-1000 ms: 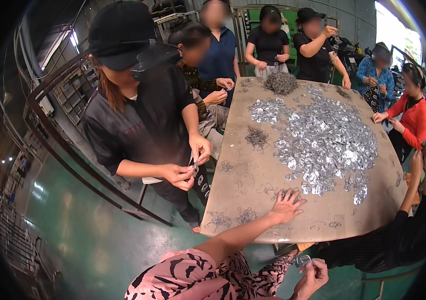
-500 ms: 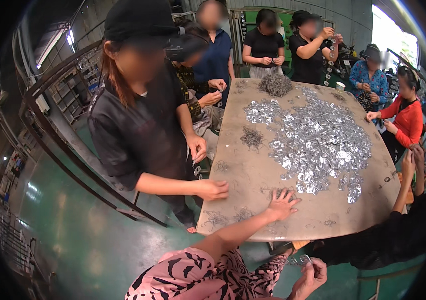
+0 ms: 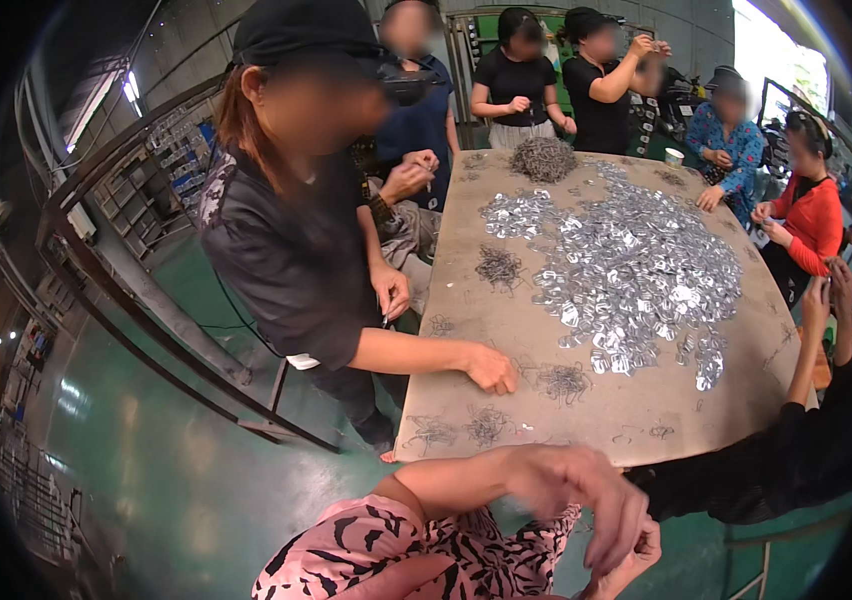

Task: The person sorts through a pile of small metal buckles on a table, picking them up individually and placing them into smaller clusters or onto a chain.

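Observation:
My left hand is bent over my right hand in front of my lap, just off the near edge of the table. Motion smears its fingers, so whatever they may hold does not show. Partly hidden behind it, my right hand has its fingers drawn together, and what lies between them is covered. Beyond my hands, small tangles of thin wire hooks lie on the tan table. A wide heap of small shiny metal plates spreads over its middle.
At my left a person in black reaches a hand onto the table by the wire tangles. A black-sleeved arm crosses close on my right. Several people stand or sit around the far sides. A large wire pile and a cup stand at the far end.
My left hand has left the wire tangle on the table and come back to my right hand, which held small metal plates. The left neighbour's hand has moved right across the table.

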`<action>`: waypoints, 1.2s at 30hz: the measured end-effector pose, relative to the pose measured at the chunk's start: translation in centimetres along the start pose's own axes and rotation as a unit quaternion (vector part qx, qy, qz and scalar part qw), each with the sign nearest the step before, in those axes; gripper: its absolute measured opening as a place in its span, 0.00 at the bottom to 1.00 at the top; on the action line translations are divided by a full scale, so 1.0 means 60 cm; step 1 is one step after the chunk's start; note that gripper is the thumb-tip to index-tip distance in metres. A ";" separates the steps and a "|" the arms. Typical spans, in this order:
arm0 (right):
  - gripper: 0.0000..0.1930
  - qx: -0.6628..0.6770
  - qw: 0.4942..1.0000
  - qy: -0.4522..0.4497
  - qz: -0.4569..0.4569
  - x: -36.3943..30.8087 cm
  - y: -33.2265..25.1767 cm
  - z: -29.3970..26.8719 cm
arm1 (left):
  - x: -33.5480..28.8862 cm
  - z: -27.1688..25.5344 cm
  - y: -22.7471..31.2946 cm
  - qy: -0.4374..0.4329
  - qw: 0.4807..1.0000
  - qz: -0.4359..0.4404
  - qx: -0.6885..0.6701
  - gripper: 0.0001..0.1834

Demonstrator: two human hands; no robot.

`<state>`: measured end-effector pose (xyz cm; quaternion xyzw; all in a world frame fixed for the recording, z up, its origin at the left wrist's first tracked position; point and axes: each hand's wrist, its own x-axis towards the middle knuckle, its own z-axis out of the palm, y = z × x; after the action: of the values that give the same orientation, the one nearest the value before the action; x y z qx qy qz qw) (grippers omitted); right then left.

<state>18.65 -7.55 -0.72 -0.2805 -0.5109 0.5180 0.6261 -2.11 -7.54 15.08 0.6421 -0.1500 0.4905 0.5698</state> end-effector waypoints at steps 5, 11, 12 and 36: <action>0.07 -0.056 0.994 0.014 0.098 0.003 -0.036 0.011 | -0.005 0.004 -0.008 -0.260 0.962 -0.068 0.046 0.24; 0.07 -0.065 0.995 0.015 0.069 0.002 -0.028 0.008 | -0.071 -0.034 -0.045 -0.172 0.924 -0.294 0.174 0.18; 0.07 -0.064 0.995 0.015 0.070 0.004 -0.024 0.008 | -0.082 -0.053 -0.054 -0.108 0.907 -0.340 0.223 0.16; 0.07 -0.032 0.993 0.040 0.105 0.004 0.004 0.012 | -0.314 -0.290 -0.180 0.270 0.460 -0.500 0.682 0.20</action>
<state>17.85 -7.36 -0.61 -0.3730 -0.4693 0.5526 0.5790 -10.90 4.14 -8.60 0.6265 0.7406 0.2165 0.1102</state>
